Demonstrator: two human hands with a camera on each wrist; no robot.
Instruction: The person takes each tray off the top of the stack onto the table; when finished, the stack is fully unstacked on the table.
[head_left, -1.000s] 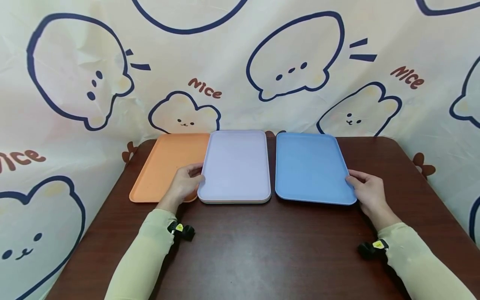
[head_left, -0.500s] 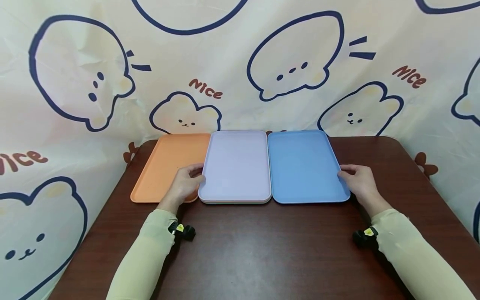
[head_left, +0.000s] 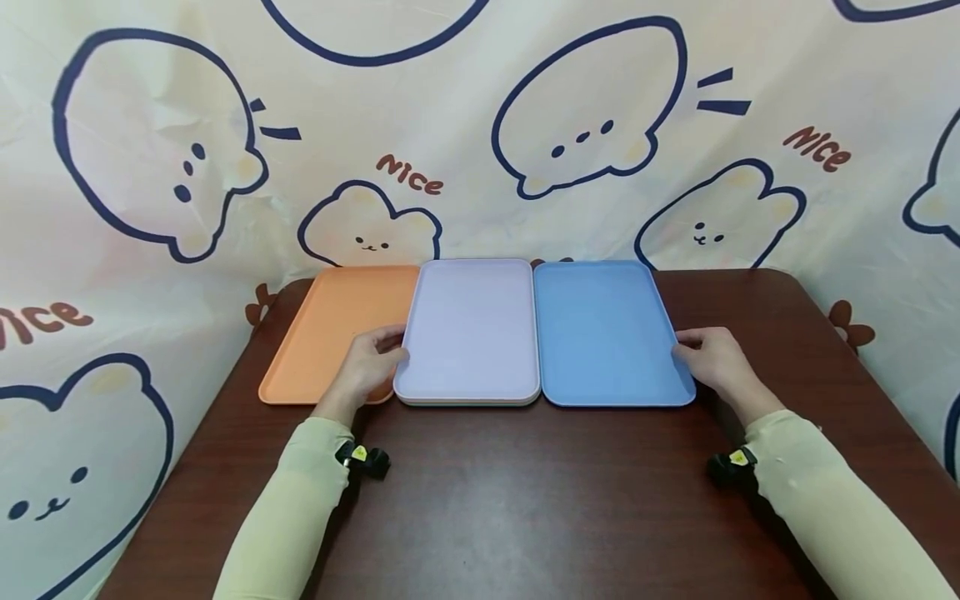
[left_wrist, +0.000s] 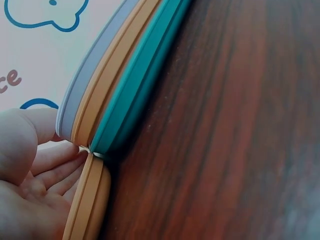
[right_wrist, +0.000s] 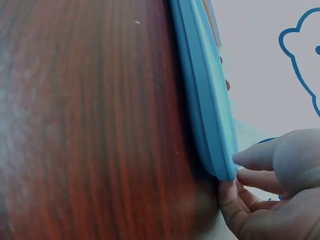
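A lilac tray [head_left: 472,329] tops a stack in the middle of the table. In the left wrist view an orange tray [left_wrist: 105,80] and a green tray [left_wrist: 132,95] show beneath it. My left hand [head_left: 367,367] holds the stack's left edge, thumb at the lilac rim and fingertips low at the side. Another orange tray [head_left: 330,342] lies at the left, partly covered by that hand. My right hand [head_left: 712,360] pinches the right edge of a blue tray [head_left: 611,333], thumb at the rim and fingers underneath. The blue tray lies close along the stack's right side.
The dark brown wooden table [head_left: 540,508] carries all the trays. A pale cartoon-printed cloth [head_left: 465,100] hangs behind the table and along its sides. Each wrist wears a small black camera, such as the right wrist camera [head_left: 727,468].
My right hand has brought the blue tray left against the stack and levelled it, closing the gap. In the last half second both hands have hardly moved. The left hand has kept its place.
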